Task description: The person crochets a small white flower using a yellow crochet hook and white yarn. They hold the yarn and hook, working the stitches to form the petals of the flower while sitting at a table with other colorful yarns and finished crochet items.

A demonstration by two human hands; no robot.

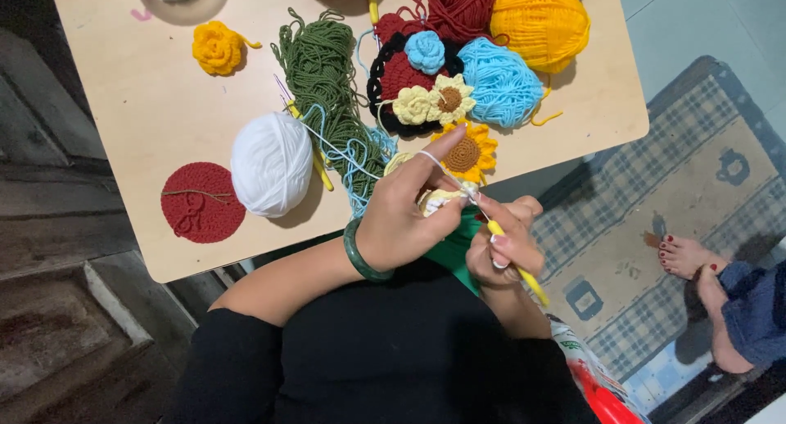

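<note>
Black-sleeved arms nearest, hands together just off the worktop's (164, 113) near edge.
Left hand (405, 215) pinches a small cream crochet piece (438, 199), white yarn over its forefinger; right hand (503, 244) grips a yellow crochet hook (517, 268). A slack strand could slip the loop.

Left hand (405, 211): forearm bare, wrist bent, index finger extended, remaining fingers and thumb pinched shut. Right hand (501, 245): just beside the left, fingers curled closed in a pencil-style grip. Both arms drawn in before the torso.
</note>
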